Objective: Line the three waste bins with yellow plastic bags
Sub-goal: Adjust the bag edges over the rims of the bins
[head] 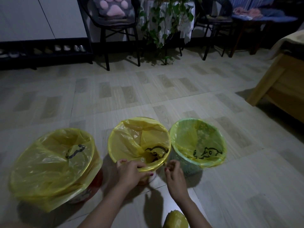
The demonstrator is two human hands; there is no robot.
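Head view: looking down at a tiled floor (115,89) in dim light, three round bins standing in a row near the bottom of the frame.
Left bin: wide round bin with a red and white patterned wall (92,188), sitting furthest left, wearing a translucent yellow plastic bag (49,162) draped loosely over the rim and hanging down the outside.
Middle bin: round bin with a pale wall (152,178), standing between the other two, carrying a second yellow plastic bag with a black printed figure (131,140) folded over the rim all round.
Right bin: pale green perforated plastic bin (184,167), standing just beside the middle one, lined with a third yellow bag showing a black print (197,142), edge turned over the rim.
Left hand (131,171): closing on the near rim of the middle bin, fingers curled over the bag's folded edge, thumb underneath, pinching it.
Right hand (174,171): hovering just right of the middle bin's near rim, fingers loosely curled; whether touching the bag, cannot tell.
Bottom edge: rolled bundle of yellow plastic bags (176,219), lying between the forearms.
Background: dark chair holding a grey cushion with pink paw pads (113,9), trailing green plant (158,30), light wooden bed frame (283,86) at right.
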